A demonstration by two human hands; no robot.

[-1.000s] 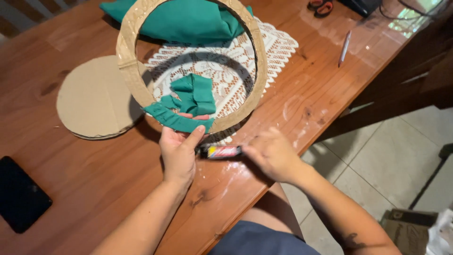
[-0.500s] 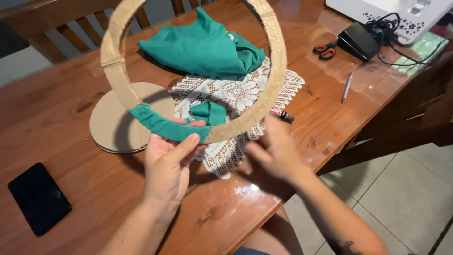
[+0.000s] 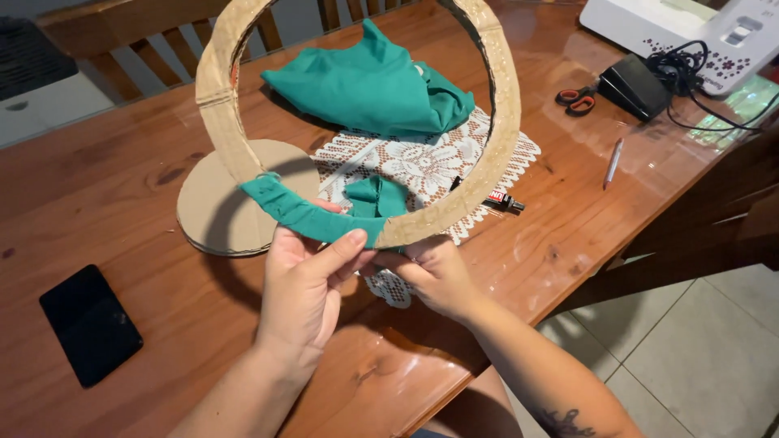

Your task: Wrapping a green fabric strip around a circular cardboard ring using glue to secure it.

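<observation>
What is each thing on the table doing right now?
Cardboard ring: held up, partly wrapped.
Green fabric strip: wound around the ring's bottom.
Left hand: gripping the strip.
Right hand: pinching the ring.
Scissors: closed.
Phone: screen dark.
Green cloth: crumpled.

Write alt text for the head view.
Two hands, left hand and right hand, hold a cardboard ring partly wrapped in a green fabric strip above a wooden table with lace doily.

A single head-worn camera looks steeply down from close above the glossy brown wooden desk [image 3: 122,186]. It faces forward across the desk towards its far edge.
</observation>
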